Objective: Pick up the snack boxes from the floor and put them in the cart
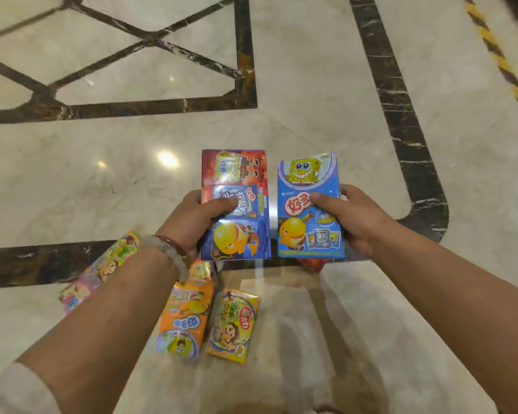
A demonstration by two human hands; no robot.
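Marble floor (pixel 311 85), cream, polished, crossed by dark veined bands; ceiling lights reflected near centre. Left hand (pixel 192 219) gripping red-and-blue box (pixel 235 204) from its left side, thumb curled over the front face, fingers behind and out of sight. Right hand (pixel 353 219) gripping light-blue box (pixel 308 204) from its right side, thumb pressed on the red lettering mid-face. Both boxes held upright, faces to camera, side by side with a narrow gap between, lifted clear above the floor. Bracelets (pixel 171 249) on left wrist, one pale beaded, one dark red. Below and between the forearms, on the floor: orange box (pixel 186 318) lying flat; yellow box (pixel 234 324) just beside it on the right, slightly tilted. Small yellow box (pixel 201 268) above the orange one, partly hidden by the held red-and-blue box. Pink-and-yellow box (pixel 102 270) further left, lying at an angle, partly covered by left forearm. Red object (pixel 314 264) peeking out under the light-blue box, too hidden to identify. Yellow-and-black striped tape (pixel 503 64) on floor at upper right. White sleeve (pixel 12 389) at lower left corner.
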